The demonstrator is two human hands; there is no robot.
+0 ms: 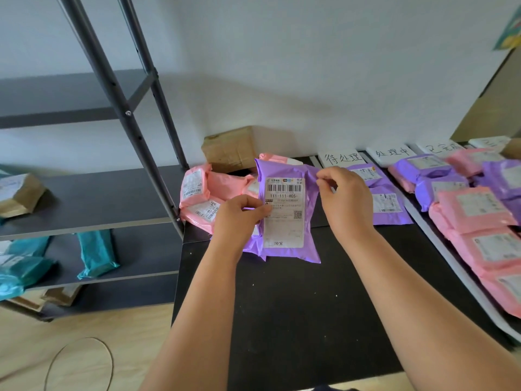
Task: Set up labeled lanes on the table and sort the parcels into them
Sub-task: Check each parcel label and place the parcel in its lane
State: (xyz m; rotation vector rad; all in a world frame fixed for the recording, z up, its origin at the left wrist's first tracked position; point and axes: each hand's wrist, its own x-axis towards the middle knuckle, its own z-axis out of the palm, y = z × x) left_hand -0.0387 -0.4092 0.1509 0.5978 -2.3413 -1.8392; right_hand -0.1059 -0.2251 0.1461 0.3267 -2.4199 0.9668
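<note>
Purple parcel (284, 218) pinched by left hand (239, 214) and right hand (345, 200); slick film may slip short of lane card (342, 158).

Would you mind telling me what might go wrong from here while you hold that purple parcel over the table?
1. The purple parcel is held only at its edges by the left hand and right hand; the film could slip.
2. The pink pile sits at the table's left edge and might slide off.
3. Parcels crowd the right lanes, so it could land across the white divider strip.
</note>
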